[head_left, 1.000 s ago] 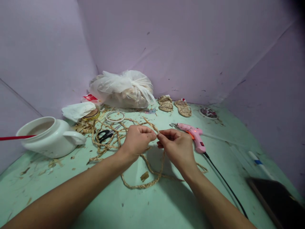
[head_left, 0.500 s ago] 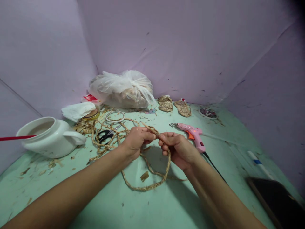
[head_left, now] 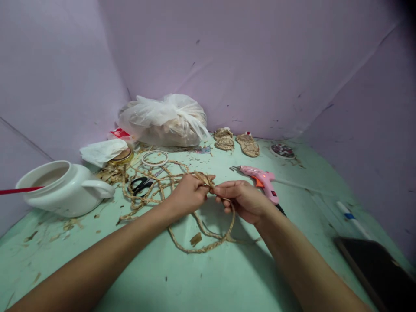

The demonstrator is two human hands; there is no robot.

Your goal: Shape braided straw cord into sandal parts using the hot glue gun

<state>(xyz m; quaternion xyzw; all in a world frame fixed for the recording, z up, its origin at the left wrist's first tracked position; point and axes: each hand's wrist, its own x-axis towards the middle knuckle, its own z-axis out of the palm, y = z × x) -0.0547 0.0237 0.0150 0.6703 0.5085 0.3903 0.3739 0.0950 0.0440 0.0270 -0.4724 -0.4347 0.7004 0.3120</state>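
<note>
A long braided straw rope (head_left: 208, 242) lies in loops on the green table (head_left: 208, 281). My left hand (head_left: 190, 193) and my right hand (head_left: 242, 199) meet above it, both closed on the rope's end, pinching the braid between thumbs and fingers. The rope hangs down from my right hand in a loop and trails left toward a tangle near black-handled scissors (head_left: 143, 183). A pink glue gun (head_left: 261, 180) lies just right of my right hand, its black cord running toward the front.
A white ceramic pot (head_left: 63, 188) with a red stick stands at left. Behind are a plastic bag (head_left: 164, 121) of straw, a white ring (head_left: 155, 158), small straw sandals (head_left: 248, 145), a small dish (head_left: 282, 151), a pen (head_left: 352, 219) and a dark object (head_left: 377, 268) at right.
My right hand turned palm-up and closed lower on the rope; both hands drew together, twisting the braid end. The hanging loop shifted slightly.
</note>
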